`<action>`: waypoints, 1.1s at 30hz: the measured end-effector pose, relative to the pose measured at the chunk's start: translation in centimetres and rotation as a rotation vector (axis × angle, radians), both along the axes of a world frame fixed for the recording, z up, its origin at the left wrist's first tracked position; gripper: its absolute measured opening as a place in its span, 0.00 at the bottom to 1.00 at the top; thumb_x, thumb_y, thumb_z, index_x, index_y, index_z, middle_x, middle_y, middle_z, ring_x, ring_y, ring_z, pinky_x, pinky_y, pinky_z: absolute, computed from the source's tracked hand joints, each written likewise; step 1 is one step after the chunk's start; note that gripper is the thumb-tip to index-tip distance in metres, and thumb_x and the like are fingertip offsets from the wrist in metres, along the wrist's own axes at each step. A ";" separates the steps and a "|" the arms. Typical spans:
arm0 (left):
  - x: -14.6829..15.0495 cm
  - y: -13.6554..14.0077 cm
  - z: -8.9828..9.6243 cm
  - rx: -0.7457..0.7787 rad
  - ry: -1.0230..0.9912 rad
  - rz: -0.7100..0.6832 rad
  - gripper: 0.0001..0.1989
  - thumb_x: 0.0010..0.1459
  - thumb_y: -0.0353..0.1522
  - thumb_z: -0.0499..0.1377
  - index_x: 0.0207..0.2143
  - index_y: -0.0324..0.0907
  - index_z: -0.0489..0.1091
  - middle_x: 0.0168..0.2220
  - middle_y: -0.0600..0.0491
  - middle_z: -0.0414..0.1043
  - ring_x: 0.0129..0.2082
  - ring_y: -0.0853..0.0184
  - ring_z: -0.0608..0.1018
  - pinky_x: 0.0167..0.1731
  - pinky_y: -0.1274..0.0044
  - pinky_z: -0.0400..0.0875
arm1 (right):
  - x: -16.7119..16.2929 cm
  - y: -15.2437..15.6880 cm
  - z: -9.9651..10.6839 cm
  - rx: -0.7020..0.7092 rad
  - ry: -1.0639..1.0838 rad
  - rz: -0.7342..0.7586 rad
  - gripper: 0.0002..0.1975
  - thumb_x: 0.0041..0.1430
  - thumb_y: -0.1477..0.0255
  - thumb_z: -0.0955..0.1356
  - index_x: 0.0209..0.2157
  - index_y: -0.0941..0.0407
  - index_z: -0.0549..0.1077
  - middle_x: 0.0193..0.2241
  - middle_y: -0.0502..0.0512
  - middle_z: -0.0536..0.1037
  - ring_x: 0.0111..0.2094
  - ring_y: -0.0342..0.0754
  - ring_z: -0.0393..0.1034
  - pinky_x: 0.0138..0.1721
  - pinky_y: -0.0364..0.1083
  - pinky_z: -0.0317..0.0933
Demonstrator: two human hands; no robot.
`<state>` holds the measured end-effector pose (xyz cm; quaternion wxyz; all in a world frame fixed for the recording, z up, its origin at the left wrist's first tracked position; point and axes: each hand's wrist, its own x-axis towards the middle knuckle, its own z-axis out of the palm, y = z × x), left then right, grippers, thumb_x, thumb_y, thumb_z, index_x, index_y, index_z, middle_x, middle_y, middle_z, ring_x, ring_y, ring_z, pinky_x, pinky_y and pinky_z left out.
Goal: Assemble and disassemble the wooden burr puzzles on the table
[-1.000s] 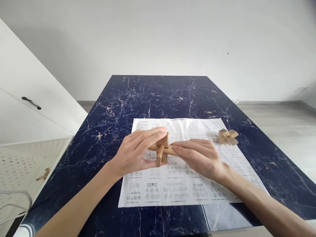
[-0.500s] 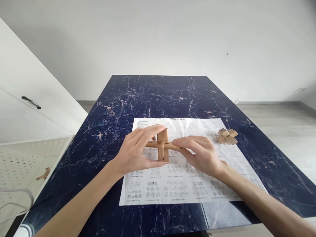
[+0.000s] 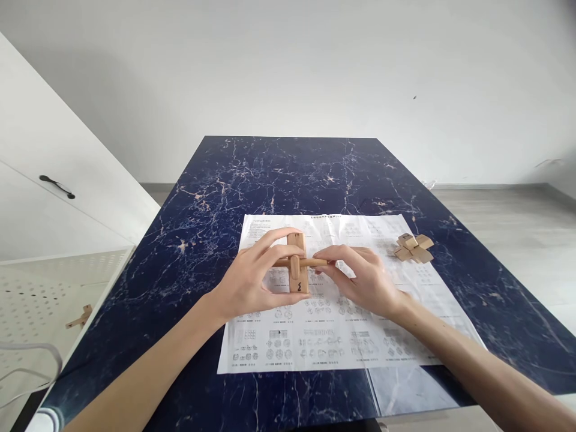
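A cross-shaped wooden interlocking puzzle (image 3: 299,282) is held up over a printed instruction sheet (image 3: 324,351). Its wide upright piece bears dark pen marks at top and bottom; a thin bar crosses it sideways and a rounded piece end sticks out toward me. My left hand (image 3: 252,270) grips the upright piece, thumb below and fingers above, one fingertip near the centre. With thumb and fingertips, my right hand (image 3: 364,276) pinches the right end of the crossing bar. The bar's left end is partly hidden by my left fingers.
Another assembled wooden puzzle (image 3: 414,248) lies at the sheet's right edge on the dark blue marbled table (image 3: 288,174). At lower left, a small wooden piece (image 3: 80,317) rests on a perforated white surface beside pale cables (image 3: 33,360). A white cabinet (image 3: 58,144) stands left.
The crossing bar looks thinner and the upright piece shows more of its marked face. One left finger has come down toward the centre. My right fingers have shifted slightly along the bar's end.
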<state>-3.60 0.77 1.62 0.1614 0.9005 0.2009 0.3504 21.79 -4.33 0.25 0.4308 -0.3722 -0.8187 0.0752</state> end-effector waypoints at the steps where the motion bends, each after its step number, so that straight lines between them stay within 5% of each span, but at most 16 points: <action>1: 0.0 0.0 0.0 -0.014 0.000 -0.008 0.31 0.59 0.45 0.74 0.58 0.49 0.66 0.66 0.41 0.69 0.60 0.51 0.80 0.51 0.62 0.84 | 0.0 0.0 0.0 -0.004 0.000 0.003 0.01 0.77 0.73 0.68 0.47 0.53 0.73 0.32 0.53 0.84 0.29 0.48 0.81 0.27 0.46 0.69; 9: 0.1 0.0 -0.1 -0.112 -0.021 -0.012 0.32 0.59 0.44 0.74 0.60 0.50 0.66 0.69 0.44 0.67 0.60 0.53 0.81 0.48 0.65 0.87 | 0.3 0.2 0.0 -0.039 0.011 0.015 0.02 0.76 0.73 0.69 0.48 0.54 0.73 0.31 0.52 0.83 0.27 0.47 0.78 0.27 0.45 0.68; 20: 0.3 -0.3 0.1 -0.284 -0.036 0.032 0.46 0.49 0.49 0.78 0.65 0.53 0.63 0.63 0.46 0.75 0.55 0.51 0.84 0.53 0.60 0.84 | -0.4 -0.3 -0.3 -0.055 0.032 -0.101 0.02 0.74 0.73 0.70 0.45 0.53 0.73 0.30 0.50 0.84 0.27 0.46 0.79 0.26 0.44 0.68; 33: 0.6 -0.5 0.4 -0.372 -0.048 0.054 0.45 0.47 0.47 0.79 0.63 0.51 0.63 0.59 0.48 0.75 0.52 0.53 0.82 0.52 0.61 0.81 | -0.5 -0.4 0.2 -0.104 0.099 -0.105 0.02 0.73 0.72 0.71 0.44 0.52 0.74 0.32 0.50 0.84 0.28 0.45 0.79 0.27 0.44 0.71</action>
